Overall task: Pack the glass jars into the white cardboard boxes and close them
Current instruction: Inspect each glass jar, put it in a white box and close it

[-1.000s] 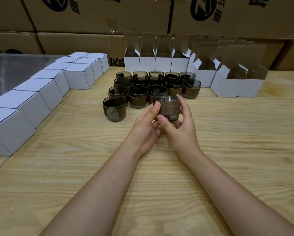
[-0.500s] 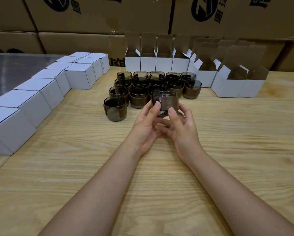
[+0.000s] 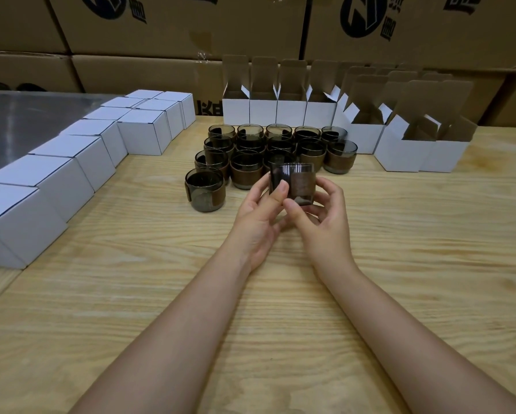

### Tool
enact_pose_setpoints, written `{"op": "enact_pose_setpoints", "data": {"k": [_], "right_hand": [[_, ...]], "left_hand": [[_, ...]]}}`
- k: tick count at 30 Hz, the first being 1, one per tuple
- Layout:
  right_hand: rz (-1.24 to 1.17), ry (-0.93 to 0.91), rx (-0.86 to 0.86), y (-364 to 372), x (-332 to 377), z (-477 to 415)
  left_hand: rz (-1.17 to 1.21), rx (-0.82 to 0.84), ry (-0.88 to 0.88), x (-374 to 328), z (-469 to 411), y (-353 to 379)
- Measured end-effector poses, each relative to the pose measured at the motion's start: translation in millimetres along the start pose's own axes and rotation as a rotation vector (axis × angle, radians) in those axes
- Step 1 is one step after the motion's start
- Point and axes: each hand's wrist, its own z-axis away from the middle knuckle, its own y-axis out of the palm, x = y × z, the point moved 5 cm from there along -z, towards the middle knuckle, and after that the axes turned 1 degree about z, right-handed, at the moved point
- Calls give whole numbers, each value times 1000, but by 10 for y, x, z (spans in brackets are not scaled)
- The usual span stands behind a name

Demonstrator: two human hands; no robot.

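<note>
A smoky glass jar with a brown band (image 3: pixel 294 183) is held above the wooden table between both hands. My left hand (image 3: pixel 259 216) pinches its left side with thumb and fingers. My right hand (image 3: pixel 322 222) cups its right side and bottom with curled fingers. Behind it stand several more banded jars (image 3: pixel 277 150) in rows, with one jar (image 3: pixel 206 189) apart at the front left. Open white cardboard boxes (image 3: pixel 292 107) with raised flaps line the back and right.
Several closed white boxes (image 3: pixel 71 162) run in a diagonal row along the left, beside a grey metal surface (image 3: pixel 17 121). Large brown cartons (image 3: pixel 161 40) are stacked behind the table (image 3: pixel 415 240). Two open boxes (image 3: pixel 421 147) stand at the right.
The jar has been turned in my hands and shifted slightly; my right thumb moved off its front to its lower side. The other jars and boxes stay put.
</note>
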Motion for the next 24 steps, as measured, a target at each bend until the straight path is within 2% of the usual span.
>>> {"op": "enact_pose_setpoints", "data": {"k": [5,10,13,19,24], "right_hand": [[-99,45,-1,-3,-16,-9],[-447,236,11,6,-55,-33],[-541,308,64,33,-73,-22],[-460,294,93,21,-90,-35],[-284,210,-10,-34,-85,-28]], "left_hand": [[-45,23,21,-12,-15,-6],[-78,37,-28,-1,-8,-22],[-112,51,-31,12,-8,0],[-97,26,-11,-5,-9,0],[-89,12,10,-17,8,1]]}}
